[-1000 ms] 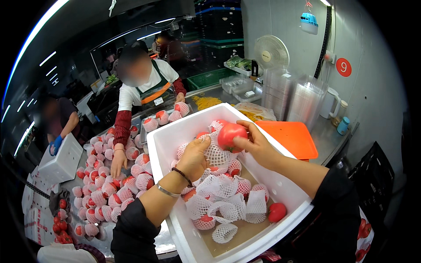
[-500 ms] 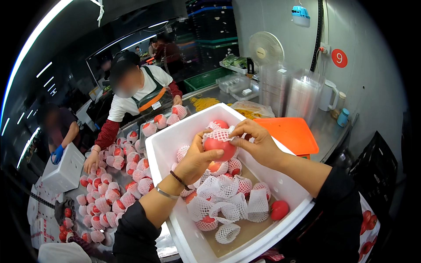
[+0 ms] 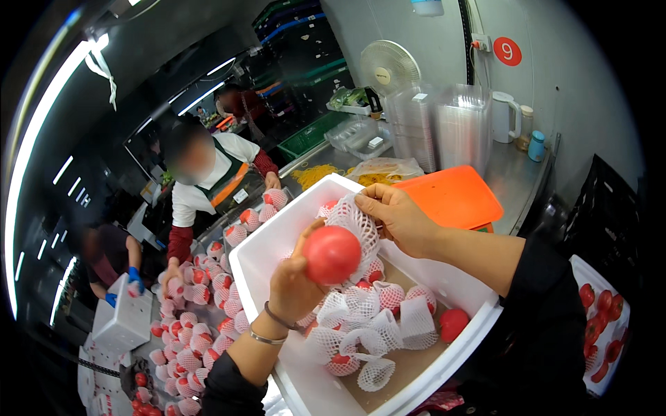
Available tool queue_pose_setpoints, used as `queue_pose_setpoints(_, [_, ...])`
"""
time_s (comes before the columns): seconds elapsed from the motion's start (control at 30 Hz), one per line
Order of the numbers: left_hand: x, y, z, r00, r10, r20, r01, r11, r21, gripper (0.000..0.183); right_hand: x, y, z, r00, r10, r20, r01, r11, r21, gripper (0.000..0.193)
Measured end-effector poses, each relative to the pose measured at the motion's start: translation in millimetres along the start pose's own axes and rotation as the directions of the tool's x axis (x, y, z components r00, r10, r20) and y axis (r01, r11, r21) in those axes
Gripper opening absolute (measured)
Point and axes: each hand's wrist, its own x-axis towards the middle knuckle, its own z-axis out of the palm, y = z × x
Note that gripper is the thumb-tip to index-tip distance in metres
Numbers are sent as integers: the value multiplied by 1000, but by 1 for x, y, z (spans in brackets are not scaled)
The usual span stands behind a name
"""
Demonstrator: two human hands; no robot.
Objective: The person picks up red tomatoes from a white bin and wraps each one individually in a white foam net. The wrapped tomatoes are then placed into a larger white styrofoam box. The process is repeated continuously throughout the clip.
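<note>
My left hand (image 3: pixel 293 283) is closed round a bare, smooth red tomato (image 3: pixel 333 255) above a white foam box (image 3: pixel 388 408). Pinched in the fingers of my right hand (image 3: pixel 401 216) is the top of a white foam net sleeve (image 3: pixel 359 216), which hangs just behind and to the right of the tomato. Whether sleeve and tomato touch cannot be seen. Below my hands the box holds netted tomatoes (image 3: pixel 391 296), several loose sleeves (image 3: pixel 376 374) and an unwrapped tomato (image 3: pixel 454 324) by its right wall.
Many netted tomatoes (image 3: pixel 189 360) cover the table to the left. Across it, a person (image 3: pixel 225 166) reaches among them; another with blue gloves handles a second foam box (image 3: pixel 125 315). An orange tray (image 3: pixel 451 197) and clear container stacks (image 3: pixel 463 128) stand beyond my box; more tomatoes (image 3: pixel 602 326) lie at right.
The sleeve has come off the top of the tomato; my right hand has drawn it up and behind. My left hand has turned the tomato down and left. The view has shifted.
</note>
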Motion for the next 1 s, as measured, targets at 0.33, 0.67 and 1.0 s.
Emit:
queue_pose_setpoints(0.33, [7,-4,-10,981,-52,-188,37,996,-80,61,-6,-5,6,998,-65,-12,64,996,-70,23])
queue_pose_setpoints(0.67, [5,-7,-3,913,376,-158,-215,773,597,70,-30,6,24,622,-538,569,757,226,-613,11])
queue_pose_setpoints(1.0, [-82,40,-186,-4,870,-493,-203,482,852,53,-33,-9,32,820,-156,551,546,506,-668,10])
